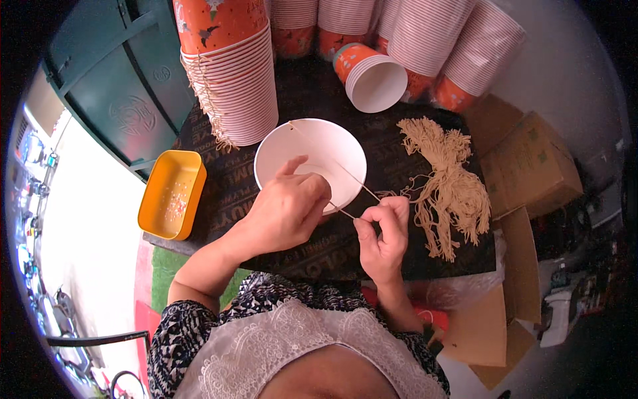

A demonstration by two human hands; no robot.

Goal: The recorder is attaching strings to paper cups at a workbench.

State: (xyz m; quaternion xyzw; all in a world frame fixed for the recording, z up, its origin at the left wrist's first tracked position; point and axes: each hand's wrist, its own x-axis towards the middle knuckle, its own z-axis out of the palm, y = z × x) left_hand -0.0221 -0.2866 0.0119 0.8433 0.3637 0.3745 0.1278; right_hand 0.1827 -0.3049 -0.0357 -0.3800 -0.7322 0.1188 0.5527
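Observation:
A white paper bucket [272,154] stands mouth up in front of me. A thin beige cord [345,171] runs from a hole near its far rim across the mouth to my right hand. My right hand [383,241] is closed in a pinch on the cord, just outside the near right rim. My left hand [292,207] covers the bucket's near left side, one finger raised and the others curled. Another stretch of cord runs tight between the two hands; my left fingertips are partly hidden where they grip it. To the right lies a bundle of beige cords [452,193].
A tall stack of orange and white buckets [232,93] with cords hanging down its side rises at the back left. Several more stacks [425,40] stand behind, with a small stack on its side [372,78]. A yellow tray [193,199] holds tiny bits. Cardboard boxes [531,166] sit right.

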